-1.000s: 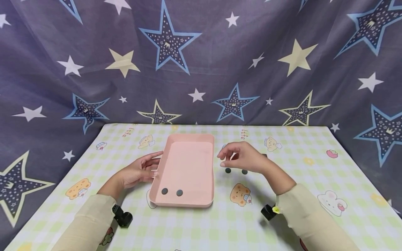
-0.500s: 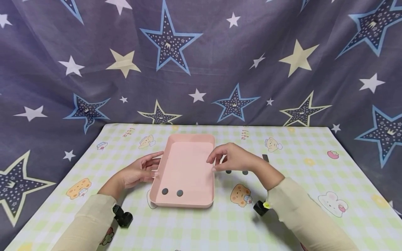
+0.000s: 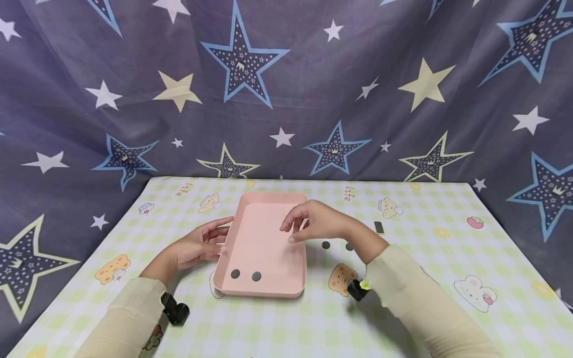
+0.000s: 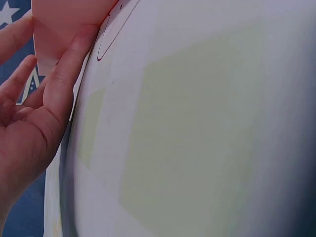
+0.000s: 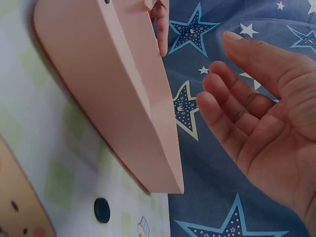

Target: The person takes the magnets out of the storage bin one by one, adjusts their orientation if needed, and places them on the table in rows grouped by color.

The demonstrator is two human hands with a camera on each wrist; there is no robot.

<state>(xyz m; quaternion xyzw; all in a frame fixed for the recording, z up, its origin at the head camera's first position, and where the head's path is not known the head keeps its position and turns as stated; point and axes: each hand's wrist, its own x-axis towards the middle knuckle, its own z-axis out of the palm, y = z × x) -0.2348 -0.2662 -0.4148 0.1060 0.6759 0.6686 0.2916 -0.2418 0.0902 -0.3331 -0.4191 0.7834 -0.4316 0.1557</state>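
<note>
The pink tray [image 3: 273,238] lies on the cloth, with two dark discs [image 3: 235,274] [image 3: 256,276] near its front edge. My left hand [image 3: 197,245] touches the tray's left side, its fingers spread; the left wrist view shows the hand [image 4: 39,118] against the tray wall [image 4: 66,29]. Above the right part of the tray hovers my right hand [image 3: 322,222], fingers loosely bent. In the right wrist view, nothing shows between thumb and fingers of this hand [image 5: 271,128], beside the tray [image 5: 89,74].
Right of the tray lie two more dark discs [image 3: 326,245] [image 3: 349,246], the second partly behind my right forearm. A small dark rectangular piece [image 3: 379,227] is farther back. Black wrist cameras [image 3: 175,309] [image 3: 357,290] hang by both sleeves. A starry curtain [image 3: 286,89] stands behind.
My right hand has moved left, from over the cloth beside the tray to over the tray, revealing the rectangular piece. My left hand and the tray have stayed in place.
</note>
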